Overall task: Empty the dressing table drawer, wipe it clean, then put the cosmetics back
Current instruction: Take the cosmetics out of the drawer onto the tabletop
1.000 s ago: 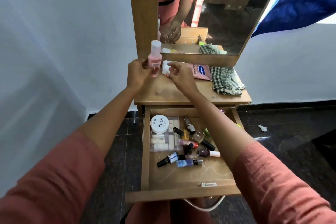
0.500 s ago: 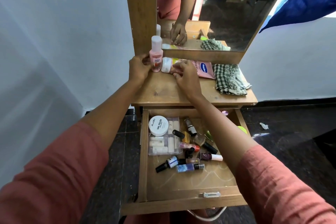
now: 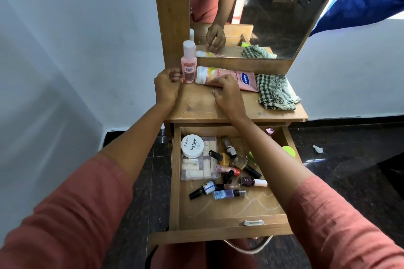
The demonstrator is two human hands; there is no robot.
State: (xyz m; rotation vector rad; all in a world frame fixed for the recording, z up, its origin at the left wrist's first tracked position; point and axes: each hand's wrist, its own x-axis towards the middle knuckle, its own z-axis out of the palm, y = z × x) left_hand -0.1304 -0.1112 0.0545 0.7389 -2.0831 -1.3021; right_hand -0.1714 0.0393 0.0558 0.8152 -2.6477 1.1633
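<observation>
Fingers [image 3: 175, 76] of the left hand [image 3: 167, 88] were curled against the base of the upright pink bottle [image 3: 188, 65]; couldn't tell if they gripped it. Right hand [image 3: 227, 94] rested relaxed fingertips on the Vaseline tube [image 3: 244, 77] lying on the dressing table top [image 3: 196, 106]. The drawer [image 3: 175, 181] below was open, with nail polish bottles [image 3: 228, 193] inside.

The wooden tabletop [image 3: 196, 107] carries a pink bottle [image 3: 189, 65] upright at its far left, a pink tube [image 3: 240, 77] lying just right of it, and a crumpled checked cloth [image 3: 274, 91] at the right.
</observation>
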